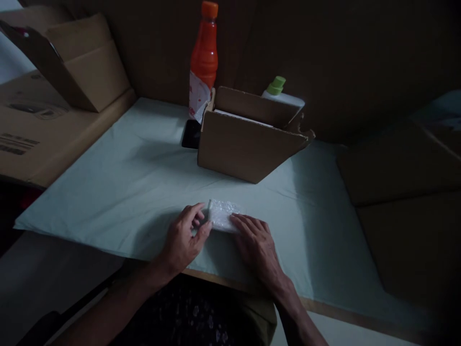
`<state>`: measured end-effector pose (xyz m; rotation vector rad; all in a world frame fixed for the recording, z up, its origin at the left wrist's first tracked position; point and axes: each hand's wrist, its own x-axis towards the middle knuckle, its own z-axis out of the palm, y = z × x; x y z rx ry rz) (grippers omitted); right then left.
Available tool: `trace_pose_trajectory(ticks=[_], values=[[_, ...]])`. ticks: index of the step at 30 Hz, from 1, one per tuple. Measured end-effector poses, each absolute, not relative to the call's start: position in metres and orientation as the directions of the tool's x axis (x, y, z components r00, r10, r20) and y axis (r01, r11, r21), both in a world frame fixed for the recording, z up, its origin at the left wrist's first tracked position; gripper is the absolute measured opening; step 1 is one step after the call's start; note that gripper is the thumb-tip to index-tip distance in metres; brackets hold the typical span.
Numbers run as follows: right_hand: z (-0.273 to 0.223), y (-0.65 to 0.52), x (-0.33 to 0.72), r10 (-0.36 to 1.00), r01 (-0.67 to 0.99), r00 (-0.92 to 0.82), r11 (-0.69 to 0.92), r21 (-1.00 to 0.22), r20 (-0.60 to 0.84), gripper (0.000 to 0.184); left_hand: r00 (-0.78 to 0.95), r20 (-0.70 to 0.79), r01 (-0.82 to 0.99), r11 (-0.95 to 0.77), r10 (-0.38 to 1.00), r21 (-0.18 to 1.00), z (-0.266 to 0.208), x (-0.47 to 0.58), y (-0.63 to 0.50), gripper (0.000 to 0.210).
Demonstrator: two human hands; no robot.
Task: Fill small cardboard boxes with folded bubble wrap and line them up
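Plastic is wrapping the packet [221, 214] lying crosswise on the cloth [108, 202]. I'm resting my right hand [257, 240] over its right end, grip hidden; my left hand [184, 235], fingers apart, is flanking the other.

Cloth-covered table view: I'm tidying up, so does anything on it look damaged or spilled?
Yes: the open cardboard box beyond the clear-wrapped packet looks torn, its rim ragged at the right end while the front edge runs fairly straight. I see no spill.

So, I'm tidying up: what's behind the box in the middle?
A white bottle, a red bottle and a flat black thing partly show; the box hides the rest.
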<state>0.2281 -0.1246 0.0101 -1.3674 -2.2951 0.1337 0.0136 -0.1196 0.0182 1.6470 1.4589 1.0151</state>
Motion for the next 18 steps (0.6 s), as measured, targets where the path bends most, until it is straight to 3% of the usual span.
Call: trace_pose_trajectory(ticks=[2,5,8,13,18], values=[[0.012,-0.126,0.23,0.866,0.777,-0.346,0.48,-0.407,0.362,0.033,0.076,-0.097,0.253,0.075,0.992,0.965,0.022,0.008,-0.134,0.043],[0.019,-0.137,0.229,0.903,0.716,-0.256,0.417,-0.56,0.345,0.029,0.208,-0.298,0.023,0.3,0.932,0.954,0.027,0.009,-0.15,0.051],[0.027,-0.152,0.221,0.931,0.641,-0.214,0.362,-0.677,0.295,0.026,0.306,-0.222,-0.116,0.268,0.926,0.957,0.031,0.019,-0.157,0.046],[0.033,-0.171,0.209,0.928,0.528,-0.284,0.36,-0.769,0.239,0.022,0.314,-0.132,-0.142,0.184,0.94,0.973,0.033,0.029,-0.165,0.021],[0.032,-0.177,0.214,0.943,0.514,-0.296,0.289,-0.807,0.149,0.019,0.335,-0.136,-0.107,0.182,0.932,0.978,0.03,0.029,-0.171,0.025]])
